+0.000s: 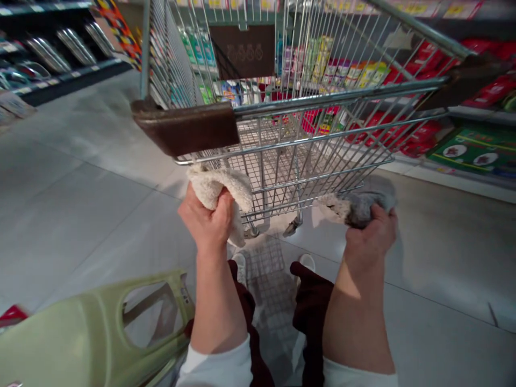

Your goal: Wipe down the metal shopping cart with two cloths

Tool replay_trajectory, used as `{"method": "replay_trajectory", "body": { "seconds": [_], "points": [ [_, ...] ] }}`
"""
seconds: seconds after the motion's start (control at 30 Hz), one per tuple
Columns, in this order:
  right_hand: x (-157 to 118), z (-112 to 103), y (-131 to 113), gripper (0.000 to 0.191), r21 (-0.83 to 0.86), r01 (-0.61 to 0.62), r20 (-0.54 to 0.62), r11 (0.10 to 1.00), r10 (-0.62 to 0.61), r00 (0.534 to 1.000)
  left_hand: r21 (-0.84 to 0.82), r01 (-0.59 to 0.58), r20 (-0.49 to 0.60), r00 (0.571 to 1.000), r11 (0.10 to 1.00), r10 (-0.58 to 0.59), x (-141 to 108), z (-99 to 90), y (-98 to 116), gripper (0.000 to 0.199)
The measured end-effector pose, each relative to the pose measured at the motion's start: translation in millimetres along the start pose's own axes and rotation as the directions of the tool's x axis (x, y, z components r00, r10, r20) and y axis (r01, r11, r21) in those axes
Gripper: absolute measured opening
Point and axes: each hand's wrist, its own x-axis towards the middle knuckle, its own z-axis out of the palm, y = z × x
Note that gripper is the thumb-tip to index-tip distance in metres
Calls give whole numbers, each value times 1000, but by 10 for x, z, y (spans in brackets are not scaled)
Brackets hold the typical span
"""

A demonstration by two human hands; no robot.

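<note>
My left hand [207,215] is closed around a cream fluffy cloth [229,183], bunched up with a loose end hanging below the fist. The cloth is just under the brown grip of the shopping cart [262,145]; whether it touches the cart's wire frame I cannot tell. On the right, my right hand [374,226] grips a grey and whitish cloth [357,208], which looks soiled and sticks out toward the cart's lower wires. Both hands are in front of the cart's near end. Inside, the wire basket shows its bare mesh.
A pale green plastic piece with an oval opening [92,322] stands close at my lower left. Shelves of bottles and red packs [419,129] line the aisle beyond the cart. Dark shelving [60,59] with shiny goods stands at the upper left. Grey floor tiles [92,204] lie around.
</note>
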Motion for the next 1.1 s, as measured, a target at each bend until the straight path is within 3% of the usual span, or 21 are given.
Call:
{"method": "replay_trajectory", "body": {
  "seconds": [0.1,0.2,0.27,0.37,0.53,0.63,0.73,0.83,0.97,1.03,1.1],
  "points": [
    [88,-39,-141,38,49,3,-94,999,2,996,22,26,-31,999,999,-25,20,-28,-43,20],
    [8,76,-80,37,30,-122,-87,992,124,988,24,47,-59,997,999,-45,41,-63,-93,18],
    [-161,210,35,32,12,-227,-65,974,227,972,17,51,-75,996,999,-49,53,-81,-123,17],
    [-561,398,221,30,31,-257,-87,966,258,962,16,56,-98,994,998,-54,59,-95,-158,18],
    [-1052,481,380,35,98,-372,70,923,366,928,21,62,-156,986,998,-58,41,-84,-187,20],
    [-983,437,403,33,105,-424,89,900,416,905,28,79,-150,986,996,-74,29,-75,-185,20],
    [-745,373,341,33,120,-440,79,890,434,898,38,99,-124,988,994,-94,22,-67,-163,21],
    [-513,297,134,33,139,-342,39,929,340,940,27,95,-90,992,995,-92,16,-52,-143,21],
    [-382,228,-253,35,133,10,-15,991,-8,1000,9,91,-40,995,996,-90,11,-39,-165,21],
    [-372,232,-402,31,63,217,-76,974,-212,974,4,85,-36,996,996,-85,16,-48,-186,21],
    [-365,265,-502,24,-52,412,-92,910,-415,905,-8,73,-32,997,997,-74,26,-68,-198,21]
  ]
}}
